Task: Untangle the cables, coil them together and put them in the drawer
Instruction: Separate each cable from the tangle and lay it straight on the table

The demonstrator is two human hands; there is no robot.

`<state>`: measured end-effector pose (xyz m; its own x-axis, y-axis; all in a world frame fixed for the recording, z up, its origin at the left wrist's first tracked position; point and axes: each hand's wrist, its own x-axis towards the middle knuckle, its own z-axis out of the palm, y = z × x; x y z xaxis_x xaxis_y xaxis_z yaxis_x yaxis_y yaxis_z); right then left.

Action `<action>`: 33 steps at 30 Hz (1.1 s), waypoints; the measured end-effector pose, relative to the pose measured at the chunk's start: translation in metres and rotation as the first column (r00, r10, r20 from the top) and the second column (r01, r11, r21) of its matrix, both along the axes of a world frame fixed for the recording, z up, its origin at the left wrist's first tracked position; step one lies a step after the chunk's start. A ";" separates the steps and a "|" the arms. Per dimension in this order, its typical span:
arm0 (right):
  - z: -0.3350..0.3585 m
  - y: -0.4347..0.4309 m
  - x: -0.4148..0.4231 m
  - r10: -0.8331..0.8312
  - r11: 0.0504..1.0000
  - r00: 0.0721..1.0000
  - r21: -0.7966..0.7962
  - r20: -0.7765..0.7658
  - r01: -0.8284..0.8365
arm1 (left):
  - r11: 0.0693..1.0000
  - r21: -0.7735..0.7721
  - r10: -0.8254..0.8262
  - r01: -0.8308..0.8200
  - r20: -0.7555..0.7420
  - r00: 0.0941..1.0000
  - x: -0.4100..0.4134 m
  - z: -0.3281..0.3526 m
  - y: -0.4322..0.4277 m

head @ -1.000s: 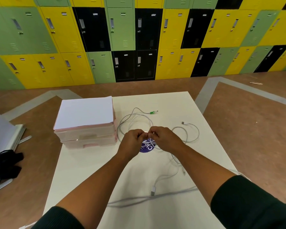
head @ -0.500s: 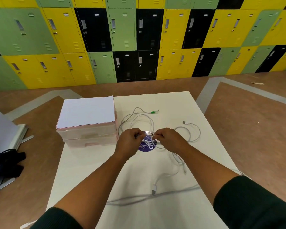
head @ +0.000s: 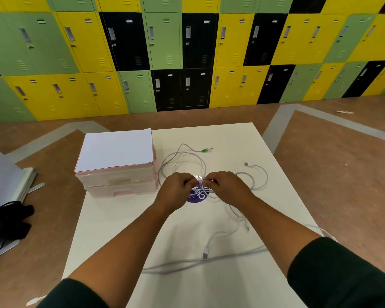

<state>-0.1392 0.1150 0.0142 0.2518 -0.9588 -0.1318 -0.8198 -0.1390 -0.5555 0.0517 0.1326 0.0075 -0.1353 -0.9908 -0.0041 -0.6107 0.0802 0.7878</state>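
Several white cables (head: 182, 158) lie tangled on the white table (head: 111, 227). One ends in a green plug (head: 206, 149), another in a white plug (head: 247, 164), and a third plug (head: 205, 255) lies near the front. My left hand (head: 176, 190) and my right hand (head: 227, 187) meet over a purple round sticker (head: 197, 197), both pinching cable strands at the knot between them. A translucent pink drawer unit (head: 120, 183) stands at the table's left with its drawers closed.
White paper (head: 116, 150) lies on top of the drawer unit. Green, yellow and black lockers (head: 187, 54) line the far wall. Grey boards with a black strap (head: 11, 218) lie on the brown floor at left. Another long cable (head: 209, 260) runs across the table's front.
My hands drew slightly apart at the knot, then came close together again over the sticker; loose strands now show between them. The view shifted a little.
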 end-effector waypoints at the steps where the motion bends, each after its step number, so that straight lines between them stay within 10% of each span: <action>1: -0.001 0.000 -0.003 0.006 1.000 1.000 0.018 -0.007 -0.006 | 1.000 -0.002 0.005 -0.005 -0.005 1.000 0.001 0.000 0.000; 33: 0.004 0.008 -0.027 -0.191 0.975 0.977 -0.136 -0.099 0.177 | 0.982 0.175 -0.095 0.068 0.152 0.984 0.013 0.000 0.014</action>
